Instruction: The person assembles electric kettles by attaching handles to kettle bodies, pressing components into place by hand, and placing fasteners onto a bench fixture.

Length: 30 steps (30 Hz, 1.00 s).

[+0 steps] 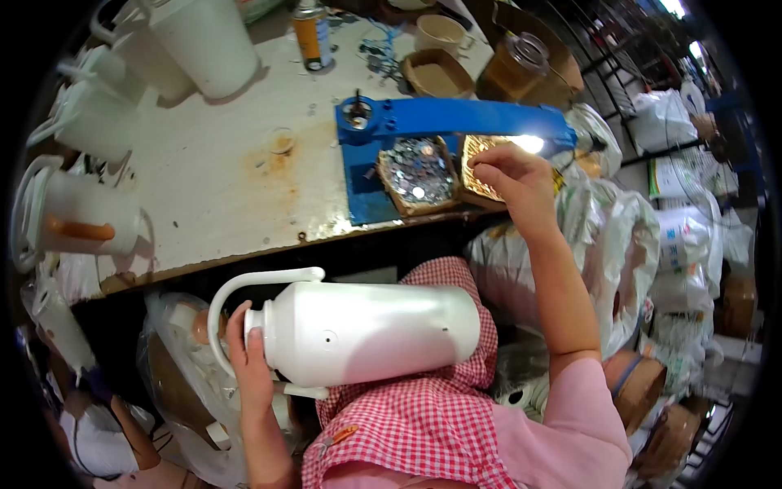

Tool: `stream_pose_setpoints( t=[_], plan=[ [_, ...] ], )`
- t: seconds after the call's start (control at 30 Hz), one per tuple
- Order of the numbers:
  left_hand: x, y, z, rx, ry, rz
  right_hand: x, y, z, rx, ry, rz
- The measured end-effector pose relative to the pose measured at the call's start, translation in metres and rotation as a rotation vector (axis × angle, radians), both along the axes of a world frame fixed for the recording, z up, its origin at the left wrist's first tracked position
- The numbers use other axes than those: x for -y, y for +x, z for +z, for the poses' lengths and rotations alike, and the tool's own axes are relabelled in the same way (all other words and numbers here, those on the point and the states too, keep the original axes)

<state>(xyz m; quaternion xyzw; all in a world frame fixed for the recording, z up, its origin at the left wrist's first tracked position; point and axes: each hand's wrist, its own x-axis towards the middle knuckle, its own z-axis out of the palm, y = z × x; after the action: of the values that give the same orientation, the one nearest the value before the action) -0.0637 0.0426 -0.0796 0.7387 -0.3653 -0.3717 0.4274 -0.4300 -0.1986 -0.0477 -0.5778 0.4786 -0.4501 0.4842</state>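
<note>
A white vacuum flask body (375,334) lies on its side across my lap, its neck towards the left. My left hand (251,350) is closed round the neck. A curved white handle (244,285) arches beside that neck. Two small dark spots show on the flask's side. My right hand (515,175) is above a box of gold-coloured small parts (482,151), thumb and fingers pinched together. Whatever those fingers hold, if anything, is too small to make out. Left of it sits a cardboard box of silver-coloured small parts (418,171).
A blue metal press-like arm (456,116) with a lit lamp spans behind the boxes. Several white flasks (204,49) stand at the table's left. An orange spray can (312,37) is at the back. White sacks (603,236) crowd the right. Another person's arm (134,432) shows lower left.
</note>
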Motion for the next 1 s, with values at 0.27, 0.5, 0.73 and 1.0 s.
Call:
stream_pose_setpoints(
  t=[0.27,0.5,0.73,1.0],
  plan=[
    [0.002,0.004,-0.007,0.045,-0.082,-0.066,0.056,0.112,0.044,0.099,-0.427,0.127],
    [0.001,0.006,-0.012,0.056,-0.142,-0.066,0.064,0.122,0.041,0.095,-0.366,0.189],
    [0.002,0.005,-0.012,0.068,-0.147,-0.066,0.065,0.120,0.057,-0.163,-0.475,0.226],
    [0.011,0.003,-0.001,0.120,-0.090,-0.144,0.070,0.119,0.053,-0.229,-0.545,0.247]
  ],
)
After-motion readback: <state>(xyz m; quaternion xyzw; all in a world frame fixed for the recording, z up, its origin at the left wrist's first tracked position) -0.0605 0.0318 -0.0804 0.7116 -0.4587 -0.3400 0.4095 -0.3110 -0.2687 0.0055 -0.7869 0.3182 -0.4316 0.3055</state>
